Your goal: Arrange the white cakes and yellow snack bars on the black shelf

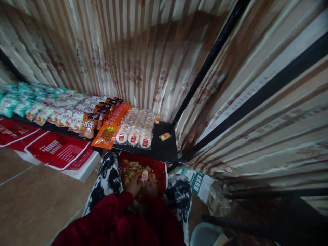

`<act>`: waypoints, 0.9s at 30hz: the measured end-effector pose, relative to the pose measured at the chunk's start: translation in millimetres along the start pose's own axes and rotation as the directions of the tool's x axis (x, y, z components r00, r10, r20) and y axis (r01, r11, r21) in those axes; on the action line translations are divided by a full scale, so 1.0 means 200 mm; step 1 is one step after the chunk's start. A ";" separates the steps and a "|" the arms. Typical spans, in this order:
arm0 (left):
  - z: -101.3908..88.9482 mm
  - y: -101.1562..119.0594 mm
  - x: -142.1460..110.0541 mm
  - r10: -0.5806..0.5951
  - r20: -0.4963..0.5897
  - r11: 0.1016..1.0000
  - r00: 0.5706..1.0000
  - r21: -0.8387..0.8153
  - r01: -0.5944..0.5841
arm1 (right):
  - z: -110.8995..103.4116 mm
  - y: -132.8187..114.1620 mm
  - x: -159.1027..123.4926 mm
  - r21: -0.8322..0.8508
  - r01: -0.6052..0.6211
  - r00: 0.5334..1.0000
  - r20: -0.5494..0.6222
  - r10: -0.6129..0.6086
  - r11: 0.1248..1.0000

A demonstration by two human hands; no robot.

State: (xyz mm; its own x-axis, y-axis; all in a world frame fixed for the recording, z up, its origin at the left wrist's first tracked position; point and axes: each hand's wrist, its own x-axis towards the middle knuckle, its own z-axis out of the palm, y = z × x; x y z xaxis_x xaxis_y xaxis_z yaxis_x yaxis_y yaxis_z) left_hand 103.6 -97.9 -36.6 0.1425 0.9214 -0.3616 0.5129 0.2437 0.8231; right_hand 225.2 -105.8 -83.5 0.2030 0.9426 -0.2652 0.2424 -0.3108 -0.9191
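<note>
Over a red basket between the knees, my left hand and my right hand come together. Their fingertips close from both sides on a small wrapped snack with a pale wrapper and a red mark. Many more small yellowish wrapped snacks fill the basket under the hands. Just ahead, on the black shelf, lies a single wrapped snack, with another snack farther back. The picture is dim, so the exact finger grip is blurred.
Left along the shelf lie round wrapped cakes, an orange bag, orange-black packets and white and green packets. Red-printed boxes sit below. Black poles cross the corrugated wall; a pale bucket stands lower right.
</note>
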 end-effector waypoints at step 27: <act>-0.04 0.31 0.13 0.247 -0.214 0.953 0.945 -0.120 -0.277 | -0.19 -0.38 0.07 0.171 0.086 0.992 -0.101 -0.069 0.982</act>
State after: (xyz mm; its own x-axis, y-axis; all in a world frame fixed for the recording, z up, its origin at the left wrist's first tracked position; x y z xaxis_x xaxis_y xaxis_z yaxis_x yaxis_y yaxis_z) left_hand 132.8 -56.0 8.1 0.0806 0.9957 -0.0446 0.3478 0.0138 0.9375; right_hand 244.6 -74.5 -6.7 0.2810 0.9445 -0.1700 0.0931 -0.2031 -0.9747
